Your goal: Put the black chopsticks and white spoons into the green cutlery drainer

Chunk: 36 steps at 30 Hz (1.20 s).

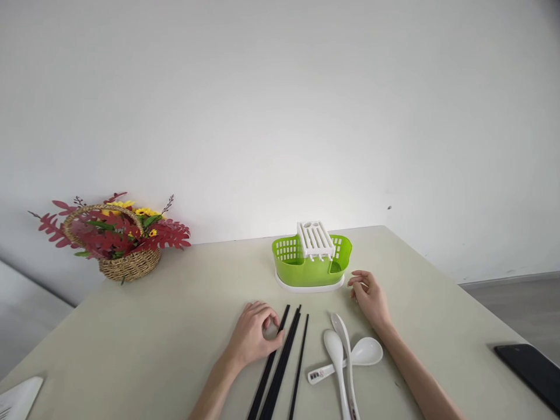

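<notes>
Your left hand (259, 329) curls at the slim black chopsticks (281, 366) on the pale, smooth table (175, 332); I can't tell if it grips. Your empty right hand (368, 296), loosely bent, is beside the green plastic basket (312, 273).

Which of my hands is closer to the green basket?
Right. Your right hand is just right of the green basket; your left hand is farther, toward you, at the black chopsticks.

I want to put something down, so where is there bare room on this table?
Free tabletop lies between the flower basket and the left hand, and between the right hand and the phone. Crowded: the near middle, where chopsticks and spoons lie, with the green basket behind.
</notes>
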Each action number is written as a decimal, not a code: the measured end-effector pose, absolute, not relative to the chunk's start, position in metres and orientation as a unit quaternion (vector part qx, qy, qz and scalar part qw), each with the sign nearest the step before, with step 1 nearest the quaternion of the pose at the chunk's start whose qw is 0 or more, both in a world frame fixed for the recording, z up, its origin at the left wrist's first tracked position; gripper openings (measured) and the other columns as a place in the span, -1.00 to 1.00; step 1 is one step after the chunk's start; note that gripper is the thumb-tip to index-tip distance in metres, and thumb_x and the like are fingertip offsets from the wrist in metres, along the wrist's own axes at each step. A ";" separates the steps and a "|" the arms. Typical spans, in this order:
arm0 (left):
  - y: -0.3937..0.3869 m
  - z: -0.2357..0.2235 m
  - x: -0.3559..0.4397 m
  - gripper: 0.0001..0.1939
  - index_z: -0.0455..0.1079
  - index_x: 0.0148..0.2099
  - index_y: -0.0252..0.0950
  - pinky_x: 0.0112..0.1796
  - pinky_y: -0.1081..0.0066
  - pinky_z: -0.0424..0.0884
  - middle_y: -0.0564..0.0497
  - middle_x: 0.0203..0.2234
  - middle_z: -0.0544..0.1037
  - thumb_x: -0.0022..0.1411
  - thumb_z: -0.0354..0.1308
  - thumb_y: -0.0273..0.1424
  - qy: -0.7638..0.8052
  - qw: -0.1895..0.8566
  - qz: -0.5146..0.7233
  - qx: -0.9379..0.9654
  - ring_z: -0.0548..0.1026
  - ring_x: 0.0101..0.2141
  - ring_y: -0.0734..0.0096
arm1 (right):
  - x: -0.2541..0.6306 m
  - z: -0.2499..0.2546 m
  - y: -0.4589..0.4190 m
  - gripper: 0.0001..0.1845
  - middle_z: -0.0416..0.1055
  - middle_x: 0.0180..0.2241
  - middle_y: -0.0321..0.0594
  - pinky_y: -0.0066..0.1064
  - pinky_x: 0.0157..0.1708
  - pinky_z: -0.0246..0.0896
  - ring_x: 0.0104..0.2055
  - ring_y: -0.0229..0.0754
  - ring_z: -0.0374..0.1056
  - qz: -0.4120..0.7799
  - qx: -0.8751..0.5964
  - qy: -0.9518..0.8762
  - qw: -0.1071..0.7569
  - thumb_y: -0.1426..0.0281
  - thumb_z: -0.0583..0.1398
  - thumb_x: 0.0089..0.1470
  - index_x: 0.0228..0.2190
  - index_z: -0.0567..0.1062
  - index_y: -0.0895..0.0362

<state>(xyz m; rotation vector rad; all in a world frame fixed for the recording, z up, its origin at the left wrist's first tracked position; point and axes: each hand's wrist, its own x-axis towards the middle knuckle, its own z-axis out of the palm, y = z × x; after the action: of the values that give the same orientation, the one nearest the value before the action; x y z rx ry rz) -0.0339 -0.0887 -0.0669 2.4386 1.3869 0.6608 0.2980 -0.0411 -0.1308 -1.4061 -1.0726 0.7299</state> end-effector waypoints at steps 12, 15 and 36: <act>-0.132 -0.022 -0.043 -0.73 0.38 -0.19 -0.21 -0.09 0.19 0.37 -0.01 -0.32 0.55 0.07 0.28 -0.25 0.618 0.112 0.096 0.772 0.51 -0.26 0.17 | 0.298 -0.136 -0.037 -0.68 0.54 -0.33 -0.27 -0.32 -0.44 0.30 -0.49 -0.17 0.44 0.315 -0.593 -0.460 0.581 0.28 0.16 0.03 -0.13 0.43 0.05; -0.150 -0.012 -0.043 -0.73 0.40 -0.14 -0.25 -0.05 0.20 0.37 -0.09 -0.20 0.58 0.12 0.25 -0.28 0.656 0.099 0.035 0.748 0.54 -0.13 0.09 | 0.298 -0.138 -0.036 -0.68 0.54 -0.34 -0.28 -0.31 -0.41 0.31 -0.49 -0.17 0.44 0.316 -0.592 -0.460 0.582 0.28 0.16 0.03 -0.13 0.43 0.05; -0.145 0.003 -0.061 -0.58 0.50 -0.02 -0.32 -0.28 0.36 0.44 -0.17 -0.09 0.62 0.29 -0.06 -0.76 0.687 0.014 -0.115 0.717 0.66 -0.19 0.14 | 0.297 -0.136 -0.037 -0.68 0.53 -0.34 -0.27 -0.32 -0.43 0.29 -0.49 -0.16 0.44 0.325 -0.587 -0.454 0.586 0.27 0.17 0.02 -0.14 0.42 0.05</act>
<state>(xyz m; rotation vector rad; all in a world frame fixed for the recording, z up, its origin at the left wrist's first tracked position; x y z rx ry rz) -0.0612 -0.1451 0.0034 2.2340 2.1403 -0.3591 0.2973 -0.0374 -0.1363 -1.3689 -1.0592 0.7583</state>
